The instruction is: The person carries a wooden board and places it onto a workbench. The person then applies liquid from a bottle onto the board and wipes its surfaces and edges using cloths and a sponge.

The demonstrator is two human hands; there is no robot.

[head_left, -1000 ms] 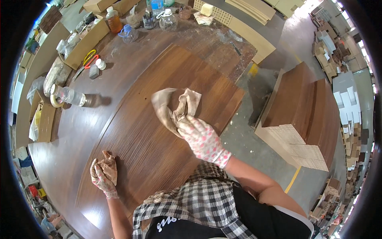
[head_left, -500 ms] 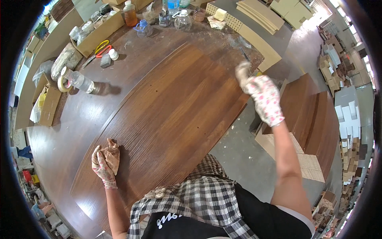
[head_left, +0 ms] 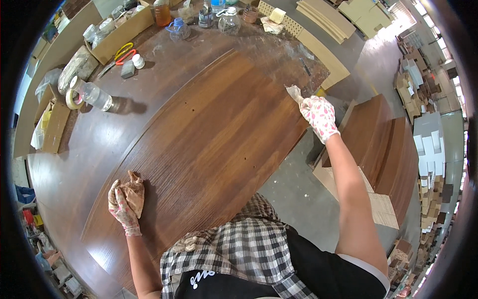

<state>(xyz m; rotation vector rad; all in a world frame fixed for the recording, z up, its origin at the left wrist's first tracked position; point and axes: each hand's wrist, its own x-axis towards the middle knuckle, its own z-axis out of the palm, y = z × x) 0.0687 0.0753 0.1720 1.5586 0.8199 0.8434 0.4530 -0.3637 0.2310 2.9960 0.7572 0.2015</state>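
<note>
A brown wood-grain panel (head_left: 199, 134) lies slantwise on the dark worktable in front of me. My left hand (head_left: 123, 205), in a white glove with a pink print, is closed around a brown-stained rag (head_left: 133, 192) near the panel's lower left end. At the far right corner of the panel is my right hand (head_left: 319, 117), gloved alike, with its fingers closed on a crumpled pale rag (head_left: 294, 92). That rag touches or hovers just at the panel's edge; I cannot tell which. A few small dark holes show in the panel's face.
Scissors (head_left: 124, 54), a grey block (head_left: 127, 69), a clear bottle (head_left: 94, 96) and a tape roll (head_left: 74, 99) stand at the left. Jars and a jug (head_left: 229, 22) line the back. More brown panels (head_left: 368, 139) are stacked to the right, beyond the grey floor.
My right hand and its rag have shifted slightly left and toward me along the panel's end, and are less blurred. My left hand keeps its rag in nearly the same place.
</note>
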